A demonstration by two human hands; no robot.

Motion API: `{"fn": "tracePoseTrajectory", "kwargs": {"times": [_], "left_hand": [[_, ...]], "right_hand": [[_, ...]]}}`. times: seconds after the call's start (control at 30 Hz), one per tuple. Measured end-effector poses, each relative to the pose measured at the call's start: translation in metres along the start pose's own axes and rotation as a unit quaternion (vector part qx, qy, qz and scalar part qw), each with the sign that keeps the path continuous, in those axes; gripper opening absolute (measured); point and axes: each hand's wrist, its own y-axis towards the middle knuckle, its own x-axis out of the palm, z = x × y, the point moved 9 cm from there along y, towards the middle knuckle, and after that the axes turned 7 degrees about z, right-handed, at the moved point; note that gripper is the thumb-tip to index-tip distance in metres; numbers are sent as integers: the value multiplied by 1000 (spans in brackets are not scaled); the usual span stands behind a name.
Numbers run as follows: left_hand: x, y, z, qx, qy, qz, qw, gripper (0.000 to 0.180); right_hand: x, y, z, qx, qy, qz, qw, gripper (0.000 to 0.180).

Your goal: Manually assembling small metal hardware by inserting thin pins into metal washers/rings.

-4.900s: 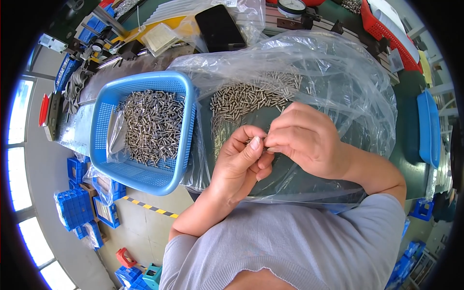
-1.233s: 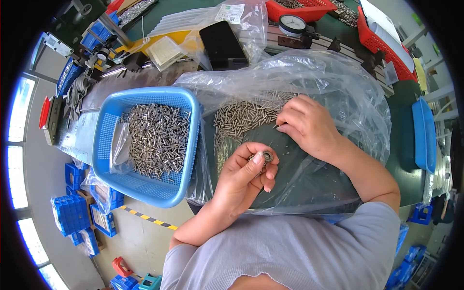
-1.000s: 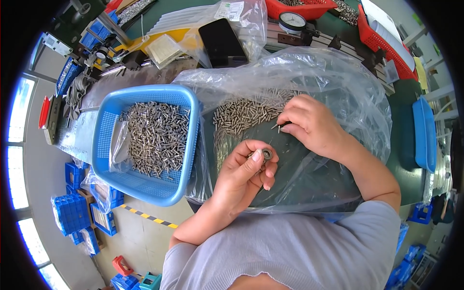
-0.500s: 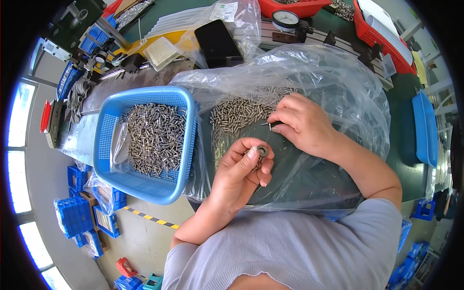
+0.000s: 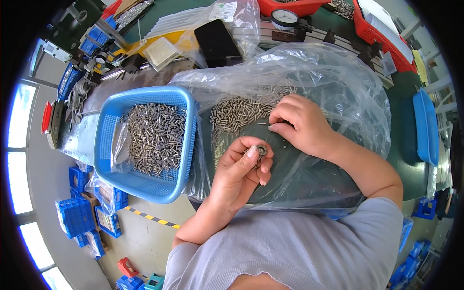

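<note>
My left hand (image 5: 241,166) is closed round a small round metal ring-shaped part (image 5: 261,150), its thumb pressed on the side and the round hollow facing up. My right hand (image 5: 300,123) hovers at the right edge of a pile of small metal pins (image 5: 237,113). Its thumb and index fingertips are apart, and no part shows between them. Just left of those fingertips a single loose pin (image 5: 261,123) lies on the dark green surface. The pile rests on a clear plastic sheet (image 5: 338,82).
To the left stands a blue plastic basket (image 5: 187,145) heaped with similar pins and a clear bag. Beyond the sheet lie a black phone (image 5: 217,42) and a dial gauge (image 5: 284,17) on a metal rail. Red trays (image 5: 386,41) are at the far right, with a blue tray (image 5: 425,128) nearer.
The fingertips of my right hand have parted, and the thin pin seen at them before no longer shows there. My left hand keeps the ring-shaped part in nearly the same place.
</note>
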Motion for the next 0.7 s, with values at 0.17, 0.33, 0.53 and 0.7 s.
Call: {"fn": "tracePoseTrajectory", "kwargs": {"times": [0.17,0.33,0.53,0.7], "left_hand": [[-1,0,0,10,12,7,1000,21],[0,0,-1,-1,22,6,1000,22],[-1,1,-2,-8,-5,1,1000,20],[0,1,-2,-7,-4,3,1000,20]], "right_hand": [[-8,-2,-10,65,159,38,984,11],[-19,-2,-39,-44,192,71,978,11],[-16,-6,-44,-96,166,64,979,15],[-17,-7,-46,-111,159,70,979,16]]}}
